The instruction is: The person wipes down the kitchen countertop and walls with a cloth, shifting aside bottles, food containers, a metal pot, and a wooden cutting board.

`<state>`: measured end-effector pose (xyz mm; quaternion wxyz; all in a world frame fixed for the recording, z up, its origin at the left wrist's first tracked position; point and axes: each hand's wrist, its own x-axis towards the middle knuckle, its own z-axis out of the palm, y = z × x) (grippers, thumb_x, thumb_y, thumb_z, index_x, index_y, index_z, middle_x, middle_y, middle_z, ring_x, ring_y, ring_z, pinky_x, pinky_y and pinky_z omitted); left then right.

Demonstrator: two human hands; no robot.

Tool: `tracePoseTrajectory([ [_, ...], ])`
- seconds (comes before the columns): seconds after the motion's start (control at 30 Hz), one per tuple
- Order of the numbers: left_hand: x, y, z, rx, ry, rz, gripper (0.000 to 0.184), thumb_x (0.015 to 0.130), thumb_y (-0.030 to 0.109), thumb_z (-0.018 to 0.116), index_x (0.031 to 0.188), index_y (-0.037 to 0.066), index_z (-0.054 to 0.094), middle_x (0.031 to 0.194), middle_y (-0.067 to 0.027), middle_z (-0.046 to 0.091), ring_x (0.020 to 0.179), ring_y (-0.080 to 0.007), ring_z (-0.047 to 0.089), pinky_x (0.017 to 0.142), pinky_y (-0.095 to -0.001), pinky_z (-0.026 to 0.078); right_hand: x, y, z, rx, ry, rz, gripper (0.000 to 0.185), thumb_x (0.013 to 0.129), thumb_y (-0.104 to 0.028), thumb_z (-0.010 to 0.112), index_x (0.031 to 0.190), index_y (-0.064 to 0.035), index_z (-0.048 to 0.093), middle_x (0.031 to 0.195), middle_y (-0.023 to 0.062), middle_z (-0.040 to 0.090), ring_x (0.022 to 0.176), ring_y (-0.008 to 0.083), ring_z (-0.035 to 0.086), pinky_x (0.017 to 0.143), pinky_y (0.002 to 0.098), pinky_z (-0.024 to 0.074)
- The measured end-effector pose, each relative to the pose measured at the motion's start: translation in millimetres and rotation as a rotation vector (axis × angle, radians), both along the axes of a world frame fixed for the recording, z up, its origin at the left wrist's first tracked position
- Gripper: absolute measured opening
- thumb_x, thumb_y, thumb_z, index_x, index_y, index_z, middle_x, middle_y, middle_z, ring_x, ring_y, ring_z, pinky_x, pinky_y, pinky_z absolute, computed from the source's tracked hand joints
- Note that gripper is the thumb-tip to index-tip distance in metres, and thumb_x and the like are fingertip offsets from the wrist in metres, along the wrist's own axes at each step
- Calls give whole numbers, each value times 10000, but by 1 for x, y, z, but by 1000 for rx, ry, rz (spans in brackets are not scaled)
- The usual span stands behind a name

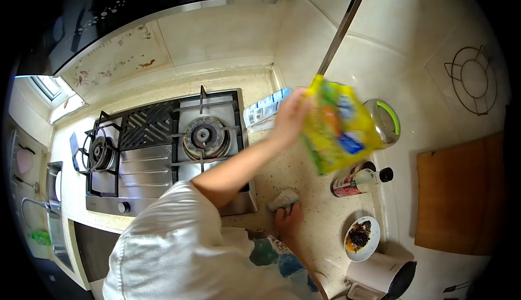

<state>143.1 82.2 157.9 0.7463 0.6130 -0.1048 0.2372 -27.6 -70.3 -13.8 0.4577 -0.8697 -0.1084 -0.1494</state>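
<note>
My left hand [293,116] reaches across the counter, fingers closed on the top edge of a yellow plastic bag [339,126] with green, orange and blue print. The bag is slightly blurred and hangs above the counter by the wall. A blue-and-white packet [265,110] lies behind that hand, partly hidden by it. Lower down, my right hand [288,218] is closed on a folded greyish-white cloth [283,199] resting on the speckled counter [317,221]. A bottle [358,183] with a black cap and red-and-white label is below the bag.
A gas stove [146,175] fills the left. A metal lid or pot with a green handle [389,116] is partly behind the bag. A plate of dark food [353,251], a kettle [374,273], a wooden board [461,194] and a wire rack [471,80] are at right.
</note>
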Motion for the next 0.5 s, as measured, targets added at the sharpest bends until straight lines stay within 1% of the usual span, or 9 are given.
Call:
tracePoseTrajectory([
  [0.03,5,22,-14,-114,70,-26,146,987,152,445,1044,63,545,860,1,568,783,-90,543,738,-234,459,0,1,3,16,-15,0,289,816,-153,521,1062,-15,583,903,213,612,768,414,595,678,441,503],
  [0.07,-4,43,-8,-160,52,-58,151,988,153,432,1026,62,547,848,7,564,785,-93,543,750,-246,455,1,3,8,18,-12,-1,289,816,-153,521,1062,-15,583,903,213,612,768,414,595,678,441,503],
  [0.13,-1,81,-13,-175,42,-18,147,973,180,448,965,81,556,802,17,533,722,-80,494,669,-230,412,4,6,17,135,-59,62,306,803,-146,524,1072,-13,584,907,213,615,778,422,594,695,435,504],
  [0.2,14,110,-22,-71,60,84,196,978,193,425,927,59,558,769,21,551,721,-82,517,668,-219,418,4,2,9,103,-40,67,311,792,-140,532,1071,-12,582,911,214,613,789,426,590,701,441,500],
  [0.33,58,139,-67,-9,136,63,220,948,187,425,844,53,565,724,-9,549,693,-111,508,656,-248,414,1,-2,7,-46,5,24,313,761,-130,554,1050,-14,578,915,208,597,809,432,573,696,470,483],
  [0.4,78,144,-95,261,163,322,249,921,202,453,769,30,549,683,-49,537,669,-153,499,660,-281,417,2,-2,7,-54,-10,10,308,752,-129,560,1037,-14,576,911,208,585,802,434,565,688,477,477],
  [0.43,85,147,-107,309,233,329,292,916,247,475,777,13,581,703,-89,576,706,-193,547,700,-309,445,2,-1,6,-54,-25,13,303,743,-128,565,1023,-15,575,906,208,572,795,436,557,680,484,470],
  [0.47,86,142,-110,312,235,314,292,916,247,475,777,13,581,703,-89,576,706,-193,547,700,-309,445,1,-1,8,-54,-21,-1,303,743,-128,565,1023,-15,575,906,208,572,795,436,557,680,484,470],
  [0.5,87,137,-114,284,228,370,302,921,259,469,809,12,603,735,-97,607,743,-200,575,723,-312,456,1,0,11,-48,-17,1,289,743,-132,566,1007,-14,569,896,210,562,779,437,550,664,490,466],
])
